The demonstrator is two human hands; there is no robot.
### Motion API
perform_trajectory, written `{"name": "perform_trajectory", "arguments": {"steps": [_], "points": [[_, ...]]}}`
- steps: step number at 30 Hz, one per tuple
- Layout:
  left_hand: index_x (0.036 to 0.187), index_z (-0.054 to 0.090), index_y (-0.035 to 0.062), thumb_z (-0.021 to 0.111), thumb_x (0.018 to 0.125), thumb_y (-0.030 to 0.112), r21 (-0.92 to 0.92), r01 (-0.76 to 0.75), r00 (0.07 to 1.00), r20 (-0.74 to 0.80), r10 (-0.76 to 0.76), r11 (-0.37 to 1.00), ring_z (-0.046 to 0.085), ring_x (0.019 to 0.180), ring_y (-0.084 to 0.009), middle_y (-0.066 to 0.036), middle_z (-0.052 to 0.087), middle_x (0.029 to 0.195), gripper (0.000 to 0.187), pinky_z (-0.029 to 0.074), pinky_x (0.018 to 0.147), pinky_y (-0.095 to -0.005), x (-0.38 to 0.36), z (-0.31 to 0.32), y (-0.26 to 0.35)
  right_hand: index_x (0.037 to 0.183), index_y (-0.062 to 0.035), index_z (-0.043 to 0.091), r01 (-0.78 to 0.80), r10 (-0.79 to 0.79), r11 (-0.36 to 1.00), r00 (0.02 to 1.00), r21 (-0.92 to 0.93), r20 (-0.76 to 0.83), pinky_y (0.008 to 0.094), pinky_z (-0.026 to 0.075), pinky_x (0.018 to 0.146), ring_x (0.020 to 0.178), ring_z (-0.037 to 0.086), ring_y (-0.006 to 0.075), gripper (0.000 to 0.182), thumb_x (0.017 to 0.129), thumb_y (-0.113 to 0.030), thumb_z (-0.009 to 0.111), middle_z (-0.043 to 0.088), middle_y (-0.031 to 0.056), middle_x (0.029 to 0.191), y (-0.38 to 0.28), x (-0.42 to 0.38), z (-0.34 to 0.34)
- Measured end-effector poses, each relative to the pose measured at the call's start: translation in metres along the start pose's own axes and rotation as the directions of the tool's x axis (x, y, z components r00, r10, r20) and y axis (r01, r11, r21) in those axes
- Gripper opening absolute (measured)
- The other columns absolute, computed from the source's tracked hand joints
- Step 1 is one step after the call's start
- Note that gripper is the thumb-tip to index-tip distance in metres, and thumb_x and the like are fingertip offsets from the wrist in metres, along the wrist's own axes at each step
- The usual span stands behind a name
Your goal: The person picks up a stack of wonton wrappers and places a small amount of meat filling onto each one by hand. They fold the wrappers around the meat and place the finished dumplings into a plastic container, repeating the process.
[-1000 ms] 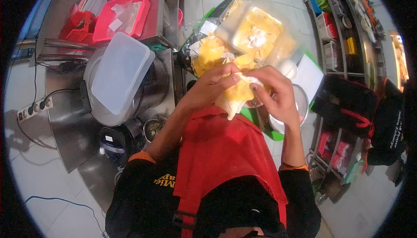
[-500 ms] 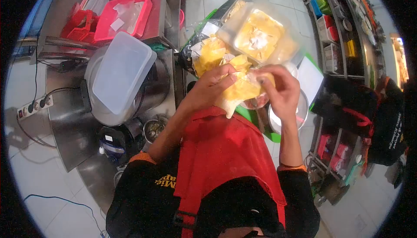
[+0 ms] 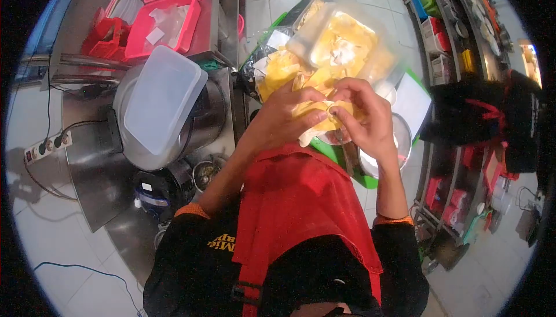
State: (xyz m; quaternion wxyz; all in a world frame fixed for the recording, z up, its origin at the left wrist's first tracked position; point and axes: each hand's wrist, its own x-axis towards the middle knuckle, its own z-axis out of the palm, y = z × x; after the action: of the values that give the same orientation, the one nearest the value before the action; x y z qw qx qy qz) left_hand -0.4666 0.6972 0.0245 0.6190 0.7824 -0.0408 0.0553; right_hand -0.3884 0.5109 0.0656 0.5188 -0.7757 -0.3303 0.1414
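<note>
Both hands grip a thin yellow dough wrapper [image 3: 305, 139], its pale corner hanging toward the apron. My left hand [image 3: 291, 111] pinches its left side between thumb and fingers. On the other side, my right hand [image 3: 369, 119] pinches the fold with thumb and index finger. Whether filling lies inside the fold is hidden. Beneath the hands, a bowl of pinkish filling [image 3: 336, 138] shows in part. A pile of yellow wrappers [image 3: 280, 72] lies just beyond my left hand. Behind them, a clear plastic container [image 3: 317, 45] holds more yellow sheets with white powder.
A white bowl [image 3: 403, 129] stands by my right wrist. To the left, a translucent lid or tub [image 3: 165, 97] rests on a large metal pot, near pink baskets [image 3: 188, 27]. Shelves [image 3: 454, 45] line the right, where a person in black clothing [image 3: 463, 114] is partly visible.
My hands have drawn closer together, and the wrapper is now folded up more tightly between the fingers. At right, the person in black has shifted.
</note>
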Motion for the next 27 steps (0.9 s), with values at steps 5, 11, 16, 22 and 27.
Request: {"name": "perform_trajectory", "arguments": {"steps": [5, 11, 16, 22, 27], "points": [[0.097, 0.066, 0.0050, 0.065, 0.090, 0.017, 0.067, 0.017, 1.000, 0.019, -0.018, 0.998, 0.062, 0.093, -0.0315, -0.014, 0.065, 0.096, 0.014, 0.045, 0.092, -0.0389, -0.005, 0.005, -0.014, 0.111, -0.0022, 0.059, -0.040, 0.044, 0.994, 0.999, -0.098, 0.032, 0.0316, 0.052, 0.079, 0.087, 0.066, 0.0217, 0.031, 0.081, 0.001, 0.069, 0.066, 0.0095, 0.094, -0.001, -0.004, 0.003], [0.097, 0.064, 0.0049, 0.066, 0.090, 0.012, -0.460, 0.301, 0.930, -0.054, -0.365, 0.835, 0.062, 0.087, -0.0145, -0.002, 0.064, 0.095, 0.010, 0.050, 0.081, -0.0284, -0.024, 0.000, -0.032, 0.117, -0.0018, 0.056, -0.147, 0.152, 0.917, 0.988, 0.372, 0.016, 0.0254, 0.049, 0.077, 0.088, 0.059, 0.0094, 0.037, 0.082, 0.007, 0.065, 0.061, 0.0025, 0.094, 0.000, -0.004, -0.001], [0.101, 0.064, 0.0044, 0.065, 0.094, 0.014, -0.523, 0.284, 0.822, -0.299, -0.485, 0.803, 0.059, 0.093, -0.0108, -0.002, 0.062, 0.102, 0.012, 0.051, 0.077, -0.0250, -0.046, -0.030, -0.057, 0.119, -0.0010, 0.055, -0.116, 0.242, 0.878, 0.945, 0.464, -0.221, 0.0213, 0.049, 0.076, 0.088, 0.058, 0.0073, 0.037, 0.083, 0.005, 0.062, 0.059, 0.0019, 0.096, 0.019, 0.034, -0.039], [0.124, 0.054, 0.0040, 0.064, 0.092, 0.008, -0.634, 0.234, 0.796, -0.311, -0.519, 0.737, 0.058, 0.106, -0.0171, -0.008, 0.057, 0.121, 0.034, 0.050, 0.089, -0.0307, -0.055, -0.045, -0.043, 0.110, -0.0018, 0.060, -0.299, 0.285, 0.954, 0.920, -0.013, -0.267, 0.0215, 0.048, 0.073, 0.082, 0.059, 0.0074, 0.027, 0.084, -0.002, 0.068, 0.060, -0.0006, 0.089, 0.138, 0.096, -0.055], [0.132, 0.049, 0.0052, 0.061, 0.092, 0.007, -0.640, 0.196, 0.837, -0.286, -0.467, 0.743, 0.055, 0.112, -0.0178, -0.009, 0.054, 0.127, 0.043, 0.049, 0.093, -0.0313, -0.058, -0.041, -0.036, 0.110, -0.0043, 0.061, -0.345, 0.303, 0.930, 0.915, -0.125, -0.266, 0.0294, 0.051, 0.075, 0.084, 0.065, 0.0180, 0.027, 0.083, -0.005, 0.068, 0.066, 0.0081, 0.093, 0.195, 0.129, -0.060]]}}
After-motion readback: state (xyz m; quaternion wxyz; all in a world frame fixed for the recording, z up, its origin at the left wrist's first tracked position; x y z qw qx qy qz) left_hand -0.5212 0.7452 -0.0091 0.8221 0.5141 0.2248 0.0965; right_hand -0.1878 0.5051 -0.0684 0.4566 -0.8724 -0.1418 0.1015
